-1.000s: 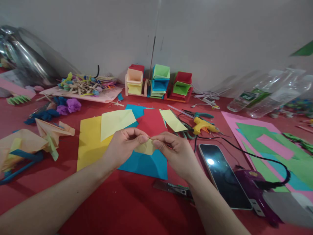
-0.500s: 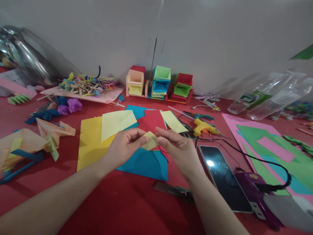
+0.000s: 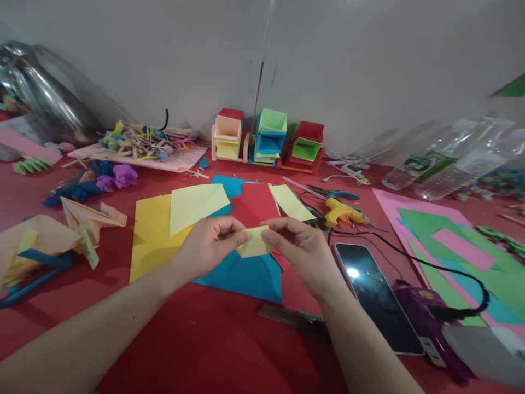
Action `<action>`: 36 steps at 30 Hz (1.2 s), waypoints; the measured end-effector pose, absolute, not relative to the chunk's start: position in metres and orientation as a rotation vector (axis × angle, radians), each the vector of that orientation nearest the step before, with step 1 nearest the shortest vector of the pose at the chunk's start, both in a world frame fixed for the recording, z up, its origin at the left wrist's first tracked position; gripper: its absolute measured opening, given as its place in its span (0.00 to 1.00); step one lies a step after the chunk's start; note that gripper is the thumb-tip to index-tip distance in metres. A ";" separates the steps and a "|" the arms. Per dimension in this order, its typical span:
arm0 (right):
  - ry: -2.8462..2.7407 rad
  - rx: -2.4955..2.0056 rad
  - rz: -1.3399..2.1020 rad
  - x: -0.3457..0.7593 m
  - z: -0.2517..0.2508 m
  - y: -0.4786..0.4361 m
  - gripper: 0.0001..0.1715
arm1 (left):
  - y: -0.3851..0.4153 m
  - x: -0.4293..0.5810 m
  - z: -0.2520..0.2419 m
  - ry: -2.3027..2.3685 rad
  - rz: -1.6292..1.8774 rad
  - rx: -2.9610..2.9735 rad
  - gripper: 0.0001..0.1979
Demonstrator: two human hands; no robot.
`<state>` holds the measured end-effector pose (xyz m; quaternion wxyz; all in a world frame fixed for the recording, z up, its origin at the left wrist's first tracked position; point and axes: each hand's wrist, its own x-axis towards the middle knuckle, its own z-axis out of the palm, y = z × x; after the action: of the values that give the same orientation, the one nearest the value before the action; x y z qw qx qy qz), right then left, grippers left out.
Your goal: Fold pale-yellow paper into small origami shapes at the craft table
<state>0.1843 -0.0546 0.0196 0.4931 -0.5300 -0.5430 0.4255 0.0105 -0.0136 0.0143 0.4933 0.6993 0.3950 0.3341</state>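
Observation:
A small piece of pale yellow paper (image 3: 256,244) is held up in the middle, its upper edge looking folded. My left hand (image 3: 213,241) pinches its left end between thumb and fingers. On the other end, my right hand (image 3: 301,249) is closed in the same way. Below and behind the hands lie a blue sheet (image 3: 246,279), a yellow sheet (image 3: 150,235), a red paper (image 3: 256,202) and two pale yellow sheets, one to the left (image 3: 197,205) and one to the right (image 3: 291,202).
Right of my hands are a phone (image 3: 377,298), a purple power strip (image 3: 426,323), a yellow glue gun (image 3: 342,213) and coloured sheets (image 3: 455,235). Folded paper boxes (image 3: 270,137) line the wall. Peach folded paper (image 3: 41,235) and a tray of sticks (image 3: 151,150) are at left.
The small yellow paper has turned from a diamond-like shape to a wider band with a level upper edge. Both hands keep their pinch on it. More red paper shows beside my right wrist.

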 end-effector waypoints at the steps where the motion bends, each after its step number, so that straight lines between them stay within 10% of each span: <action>1: -1.336 -1.284 1.042 0.184 0.020 -0.055 0.10 | -0.013 0.010 0.014 0.944 0.798 1.713 0.10; 36: -1.196 -1.214 1.088 0.167 0.019 -0.058 0.08 | -0.019 0.025 -0.002 0.664 0.906 0.980 0.10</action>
<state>0.1674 -0.0577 0.0188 0.5310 -0.5087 -0.5012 0.4561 0.0249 -0.0191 -0.0018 0.7349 0.4457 0.3021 0.4122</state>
